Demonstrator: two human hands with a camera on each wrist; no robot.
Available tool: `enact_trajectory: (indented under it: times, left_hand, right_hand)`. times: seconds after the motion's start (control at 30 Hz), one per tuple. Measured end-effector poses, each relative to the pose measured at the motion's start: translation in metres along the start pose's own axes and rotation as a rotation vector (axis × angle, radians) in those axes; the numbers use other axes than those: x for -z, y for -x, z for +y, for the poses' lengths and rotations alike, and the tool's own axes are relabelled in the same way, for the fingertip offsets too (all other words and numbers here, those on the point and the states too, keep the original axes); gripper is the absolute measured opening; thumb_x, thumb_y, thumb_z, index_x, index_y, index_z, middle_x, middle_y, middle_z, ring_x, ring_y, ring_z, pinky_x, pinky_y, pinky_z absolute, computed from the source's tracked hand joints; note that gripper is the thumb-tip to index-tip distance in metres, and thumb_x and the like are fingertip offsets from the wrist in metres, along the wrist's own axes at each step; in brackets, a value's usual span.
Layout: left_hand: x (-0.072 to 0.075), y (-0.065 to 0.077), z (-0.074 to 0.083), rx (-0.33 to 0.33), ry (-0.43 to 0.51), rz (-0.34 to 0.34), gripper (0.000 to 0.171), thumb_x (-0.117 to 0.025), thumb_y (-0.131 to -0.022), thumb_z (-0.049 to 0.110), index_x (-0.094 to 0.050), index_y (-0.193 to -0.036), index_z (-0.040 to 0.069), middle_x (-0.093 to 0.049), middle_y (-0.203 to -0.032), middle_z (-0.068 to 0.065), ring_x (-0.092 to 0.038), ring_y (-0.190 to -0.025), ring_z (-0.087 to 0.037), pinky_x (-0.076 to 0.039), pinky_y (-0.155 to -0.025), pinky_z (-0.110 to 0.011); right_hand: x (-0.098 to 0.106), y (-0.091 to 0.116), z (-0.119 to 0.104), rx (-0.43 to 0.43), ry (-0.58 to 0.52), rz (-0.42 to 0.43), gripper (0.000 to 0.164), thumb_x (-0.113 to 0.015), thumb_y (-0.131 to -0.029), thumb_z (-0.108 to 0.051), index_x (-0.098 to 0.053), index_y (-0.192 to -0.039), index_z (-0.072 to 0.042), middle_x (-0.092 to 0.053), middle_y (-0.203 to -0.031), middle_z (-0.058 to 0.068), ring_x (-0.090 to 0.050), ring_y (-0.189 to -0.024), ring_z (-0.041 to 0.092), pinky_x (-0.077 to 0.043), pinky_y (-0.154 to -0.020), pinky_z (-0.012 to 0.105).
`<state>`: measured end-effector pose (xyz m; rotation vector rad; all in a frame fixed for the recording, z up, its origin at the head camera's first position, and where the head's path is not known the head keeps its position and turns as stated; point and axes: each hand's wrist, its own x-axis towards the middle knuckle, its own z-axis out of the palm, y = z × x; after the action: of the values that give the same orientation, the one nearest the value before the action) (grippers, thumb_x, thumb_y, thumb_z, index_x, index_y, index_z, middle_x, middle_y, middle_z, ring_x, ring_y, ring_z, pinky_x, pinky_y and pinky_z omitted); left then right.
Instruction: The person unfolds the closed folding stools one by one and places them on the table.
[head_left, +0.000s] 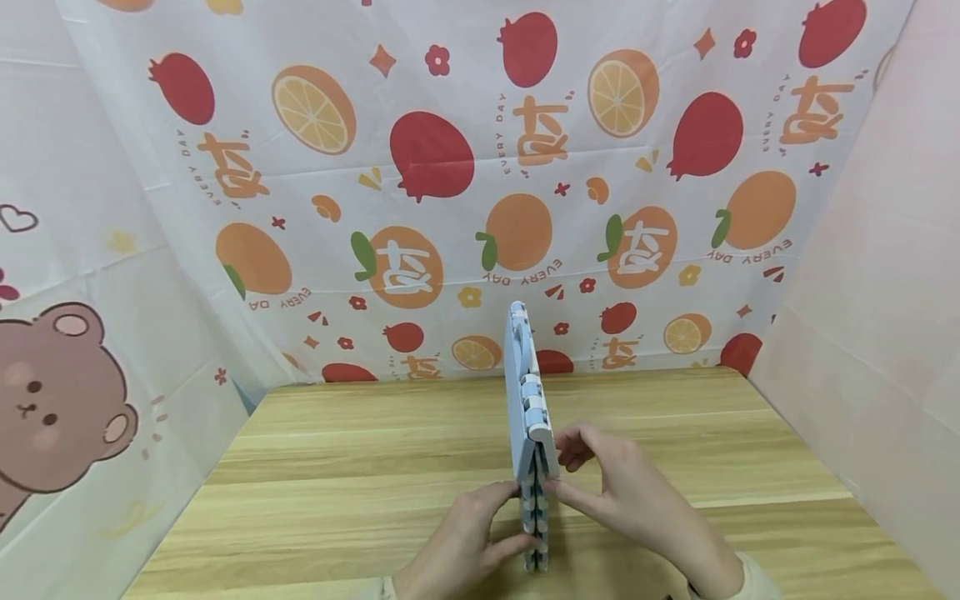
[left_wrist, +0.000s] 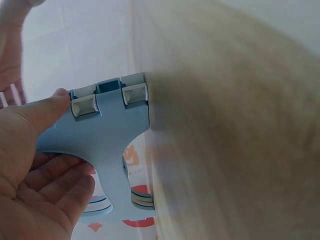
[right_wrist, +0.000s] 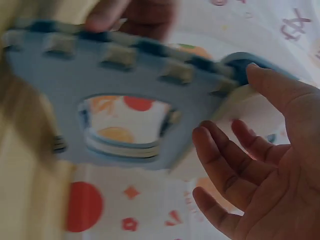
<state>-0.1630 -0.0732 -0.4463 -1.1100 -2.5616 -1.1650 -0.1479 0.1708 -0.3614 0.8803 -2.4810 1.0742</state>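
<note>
A blue-grey and white plastic folding stool (head_left: pixel 519 400) stands nearly folded on the table, its narrow hinged edge toward me. In the left wrist view, one leg panel of the stool (left_wrist: pixel 107 120) shows a rounded cut-out and hinge blocks. My left hand (head_left: pixel 468 533) grips this panel at the near lower part, thumb on the hinged edge, fingers at the cut-out. On the right, my right hand (head_left: pixel 630 487) has its thumb at the stool's lower right side; its fingers are loosely bent beside the upper panel. The right wrist view shows the right hand (right_wrist: pixel 270 160) close to the white panel.
The wood-grain table (head_left: pixel 337 467) extends on both sides of the stool. A fruit-print cloth (head_left: pixel 465 83) hangs behind it. Pale cloth with a printed bear (head_left: pixel 60 400) hangs at the left, and a plain pale cloth (head_left: pixel 862 317) at the right.
</note>
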Motion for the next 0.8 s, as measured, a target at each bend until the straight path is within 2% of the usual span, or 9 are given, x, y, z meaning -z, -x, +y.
enact_trajectory:
  times: [0.23,0.47,0.6,0.8]
  left_hand:
    - [-0.001,-0.002,0.0,-0.033,-0.043,0.001,0.05,-0.08,-0.097,0.037,-0.066,-0.141,0.017,-0.075,-0.133,0.006,-0.071,-0.12,-0.007,-0.062,-0.1,-0.033]
    - [-0.002,-0.003,0.001,-0.053,-0.052,0.013,0.05,-0.082,-0.096,0.036,-0.066,-0.14,0.019,-0.075,-0.134,0.007,-0.071,-0.121,-0.007,-0.062,-0.1,-0.032]
    - [-0.001,-0.003,0.0,-0.048,-0.042,0.007,0.05,-0.081,-0.096,0.038,-0.066,-0.141,0.02,-0.074,-0.135,0.007,-0.071,-0.122,-0.008,-0.062,-0.102,-0.034]
    - [0.001,-0.001,-0.001,-0.023,-0.038,-0.015,0.051,-0.08,-0.097,0.037,-0.064,-0.143,0.019,-0.073,-0.138,0.004,-0.071,-0.124,-0.01,-0.062,-0.102,-0.034]
  right_hand:
    - [-0.016,0.008,0.023,-0.026,-0.035,-0.094,0.03,-0.079,-0.099,-0.039,-0.074,-0.121,-0.02,-0.079,-0.111,-0.012,-0.072,-0.097,0.003,-0.061,-0.086,0.029]
    - [-0.027,0.01,0.03,-0.076,-0.114,-0.192,0.029,-0.075,-0.101,-0.045,-0.075,-0.121,-0.024,-0.081,-0.114,-0.011,-0.074,-0.103,0.005,-0.059,-0.089,0.029]
    - [-0.031,0.011,0.032,-0.081,-0.141,-0.2,0.027,-0.074,-0.102,-0.042,-0.075,-0.121,-0.023,-0.081,-0.113,-0.009,-0.074,-0.103,0.005,-0.06,-0.089,0.031]
    - [-0.032,0.012,0.035,-0.07,-0.124,-0.185,0.025,-0.075,-0.102,-0.042,-0.074,-0.121,-0.025,-0.081,-0.11,-0.011,-0.074,-0.101,0.003,-0.059,-0.086,0.028]
